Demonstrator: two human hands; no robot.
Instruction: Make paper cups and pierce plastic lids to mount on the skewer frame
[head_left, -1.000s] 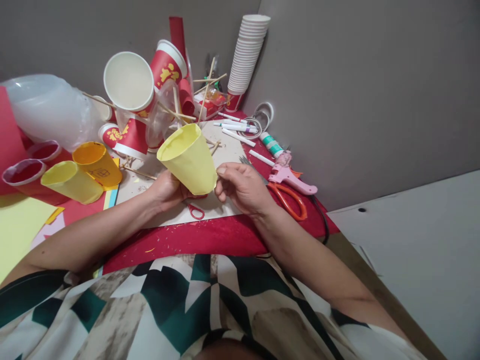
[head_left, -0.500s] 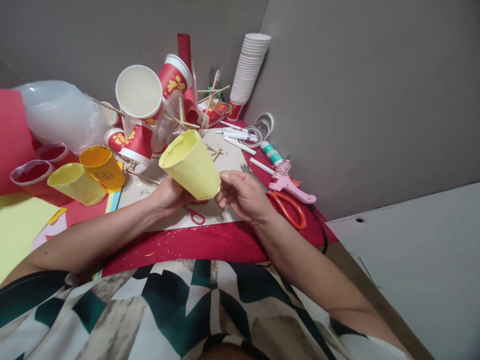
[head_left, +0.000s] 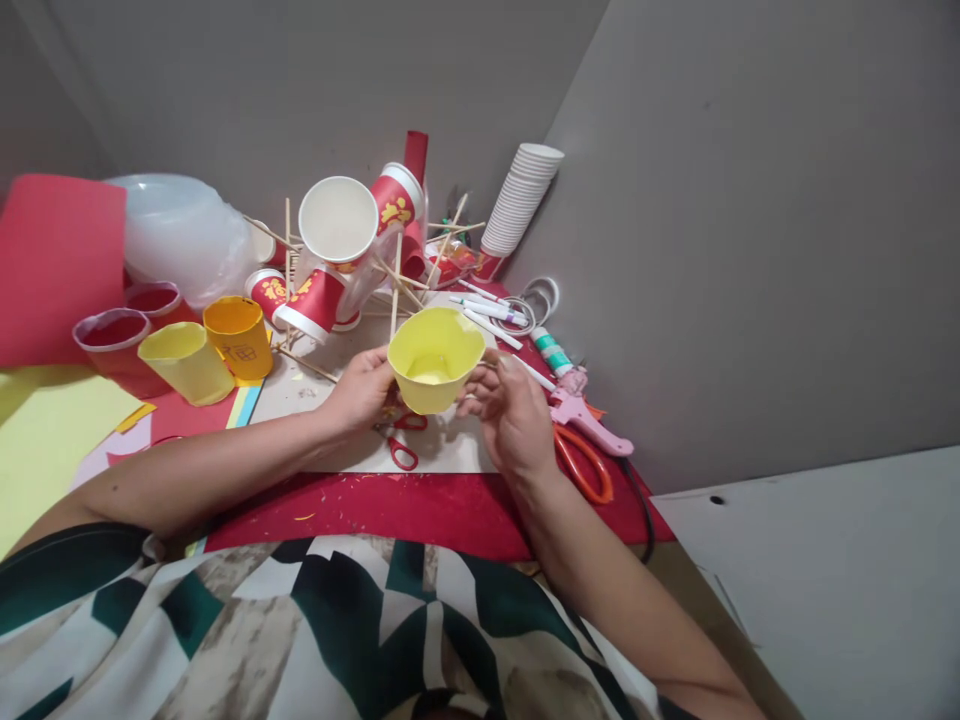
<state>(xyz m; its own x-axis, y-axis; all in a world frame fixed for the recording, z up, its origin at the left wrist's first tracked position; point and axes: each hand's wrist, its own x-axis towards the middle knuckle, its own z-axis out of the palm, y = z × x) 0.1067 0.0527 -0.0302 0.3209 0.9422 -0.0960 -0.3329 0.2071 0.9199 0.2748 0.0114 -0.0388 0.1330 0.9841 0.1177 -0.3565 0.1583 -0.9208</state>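
Observation:
A yellow paper cup [head_left: 435,385] is held between both hands above the grey board, its open mouth tipped toward me so the inside shows. My left hand [head_left: 364,388] grips its left side, with some fingers hidden behind it. On the right side, my right hand [head_left: 514,405] has thumb and fingers closed at the cup's wall near the rim. Just under the cup lie scissors with red handles [head_left: 405,453]. To the left stand another yellow cup [head_left: 191,368], an orange cup [head_left: 244,345] with a drawn character, and red cups [head_left: 124,355].
Behind the hands is a cluster of red-and-white paper cups [head_left: 339,218] with wooden sticks [head_left: 397,285]. A tall cup stack [head_left: 517,205] leans by the wall. To the right lie a pink glue gun [head_left: 589,420], orange-handled scissors [head_left: 581,470] and white pens [head_left: 491,312]. Coloured paper [head_left: 60,420] covers the left.
The yellow cup has turned from lying sideways to having its mouth toward me. Both hands still hold it. My view has shifted, so the table things appear lower and further right.

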